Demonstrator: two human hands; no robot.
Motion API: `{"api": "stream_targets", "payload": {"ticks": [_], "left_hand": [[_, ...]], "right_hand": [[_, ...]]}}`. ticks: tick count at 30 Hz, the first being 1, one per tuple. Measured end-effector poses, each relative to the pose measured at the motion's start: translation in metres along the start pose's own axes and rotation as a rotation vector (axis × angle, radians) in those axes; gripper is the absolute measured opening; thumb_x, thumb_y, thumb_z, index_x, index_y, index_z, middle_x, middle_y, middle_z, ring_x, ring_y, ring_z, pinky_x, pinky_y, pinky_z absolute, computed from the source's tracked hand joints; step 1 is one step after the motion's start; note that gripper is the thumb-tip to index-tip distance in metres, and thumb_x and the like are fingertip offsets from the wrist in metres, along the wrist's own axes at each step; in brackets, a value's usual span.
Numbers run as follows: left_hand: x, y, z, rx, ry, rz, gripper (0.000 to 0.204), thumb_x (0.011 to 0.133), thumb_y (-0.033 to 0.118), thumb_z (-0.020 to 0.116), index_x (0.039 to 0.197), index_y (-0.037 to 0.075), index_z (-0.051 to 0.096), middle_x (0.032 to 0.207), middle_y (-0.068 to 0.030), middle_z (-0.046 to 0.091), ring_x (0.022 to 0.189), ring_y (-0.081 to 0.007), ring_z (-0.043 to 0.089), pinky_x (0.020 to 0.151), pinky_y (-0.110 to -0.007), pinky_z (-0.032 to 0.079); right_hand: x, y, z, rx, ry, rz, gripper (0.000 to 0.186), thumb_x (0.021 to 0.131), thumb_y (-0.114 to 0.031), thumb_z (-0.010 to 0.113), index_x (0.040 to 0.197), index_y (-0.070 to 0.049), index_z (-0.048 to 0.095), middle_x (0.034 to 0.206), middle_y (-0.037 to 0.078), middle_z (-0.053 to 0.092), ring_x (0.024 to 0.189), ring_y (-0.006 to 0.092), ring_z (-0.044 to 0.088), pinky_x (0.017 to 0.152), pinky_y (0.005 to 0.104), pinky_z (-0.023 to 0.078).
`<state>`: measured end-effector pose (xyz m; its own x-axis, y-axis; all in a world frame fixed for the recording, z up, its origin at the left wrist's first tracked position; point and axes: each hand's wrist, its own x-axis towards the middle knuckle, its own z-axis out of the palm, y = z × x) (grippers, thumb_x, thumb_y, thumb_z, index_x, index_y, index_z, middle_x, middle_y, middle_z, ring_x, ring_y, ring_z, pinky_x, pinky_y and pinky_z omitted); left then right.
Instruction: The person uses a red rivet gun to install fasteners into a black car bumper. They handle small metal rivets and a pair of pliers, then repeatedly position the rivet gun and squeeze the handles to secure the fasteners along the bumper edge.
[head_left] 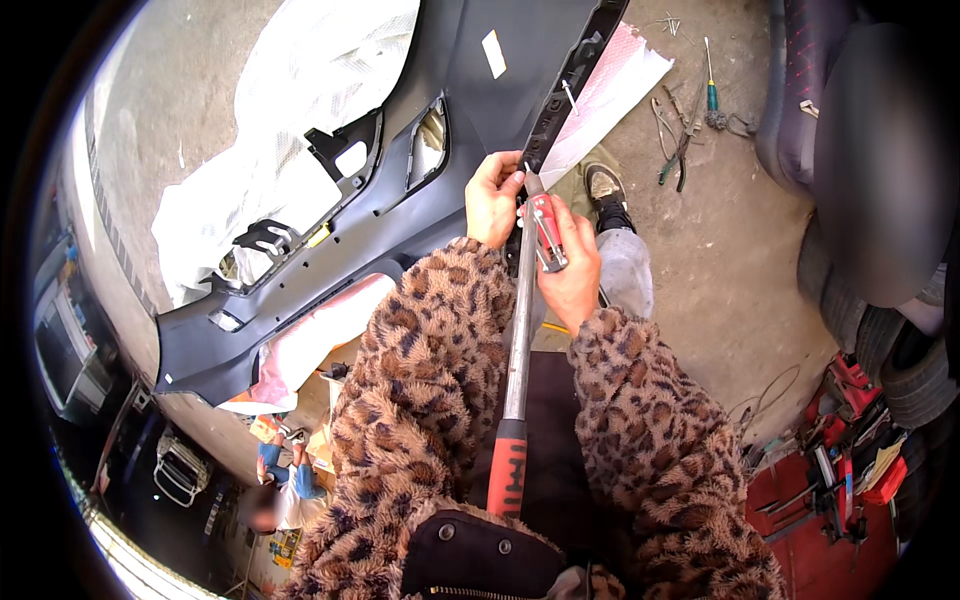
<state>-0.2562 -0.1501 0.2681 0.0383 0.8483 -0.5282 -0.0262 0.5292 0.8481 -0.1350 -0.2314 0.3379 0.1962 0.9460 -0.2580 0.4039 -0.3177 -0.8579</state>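
A dark grey car bumper cover (300, 270) lies across the upper left, its black inner edge strip (560, 105) running up to the top. My right hand (572, 272) is wrapped round the red head of a long-handled hand riveter (520, 340). One metal arm of it runs down toward me to a red and black grip. The riveter's nose points at the edge strip's near end. Beside that nose, my left hand (492, 200) pinches with thumb and fingers at the bumper edge; what is between them is hidden. A thin pale pin (569, 96) sticks out of the strip farther up.
Pliers (684, 150) and a green-handled screwdriver (711, 90) lie on the concrete, with loose pins (672, 24) farther off. Tyres (885, 350) and a red cabinet with tools (830, 530) stand at right. White wrapping (320, 90) lies under the bumper. Another person (290, 495) is at lower left.
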Motion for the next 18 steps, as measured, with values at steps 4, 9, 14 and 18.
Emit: {"api": "stream_targets", "payload": {"ticks": [4, 9, 14, 18], "left_hand": [[-0.004, 0.002, -0.004, -0.030, -0.057, 0.026, 0.029, 0.096, -0.008, 0.051, 0.123, -0.002, 0.060, 0.106, -0.0082, 0.067, 0.094, -0.0136, 0.063, 0.086, -0.028, 0.052], [0.000, -0.012, -0.013, 0.095, -0.085, 0.119, 0.030, 0.096, -0.007, 0.051, 0.125, -0.004, 0.060, 0.111, -0.0068, 0.063, 0.102, -0.0158, 0.062, 0.091, -0.029, 0.049], [-0.005, 0.001, -0.015, 0.224, -0.112, 0.156, 0.030, 0.095, -0.002, 0.053, 0.123, -0.002, 0.063, 0.108, -0.0071, 0.062, 0.102, -0.0176, 0.061, 0.092, -0.029, 0.047], [-0.006, 0.007, -0.013, 0.232, -0.109, 0.149, 0.029, 0.095, -0.001, 0.053, 0.122, -0.001, 0.063, 0.107, -0.0068, 0.063, 0.102, -0.0170, 0.060, 0.093, -0.030, 0.047]], "right_hand": [[0.006, -0.010, -0.018, -0.345, -0.108, -0.108, 0.088, 0.063, 0.004, 0.071, 0.146, -0.013, 0.049, 0.119, 0.018, 0.054, 0.109, 0.0390, 0.055, 0.090, 0.0465, 0.045], [0.030, -0.037, -0.049, -0.640, -0.322, -0.178, 0.087, 0.063, 0.005, 0.071, 0.145, -0.015, 0.050, 0.119, 0.015, 0.056, 0.105, 0.0355, 0.056, 0.090, 0.0450, 0.044], [0.056, -0.042, -0.066, -0.985, -0.416, -0.536, 0.058, 0.077, -0.011, 0.069, 0.134, -0.011, 0.058, 0.108, 0.011, 0.059, 0.093, 0.0290, 0.058, 0.078, 0.0425, 0.044], [0.050, -0.045, -0.057, -1.170, -0.358, -0.710, 0.042, 0.086, -0.017, 0.059, 0.128, -0.011, 0.062, 0.104, 0.011, 0.059, 0.085, 0.0254, 0.056, 0.072, 0.0402, 0.042]]}}
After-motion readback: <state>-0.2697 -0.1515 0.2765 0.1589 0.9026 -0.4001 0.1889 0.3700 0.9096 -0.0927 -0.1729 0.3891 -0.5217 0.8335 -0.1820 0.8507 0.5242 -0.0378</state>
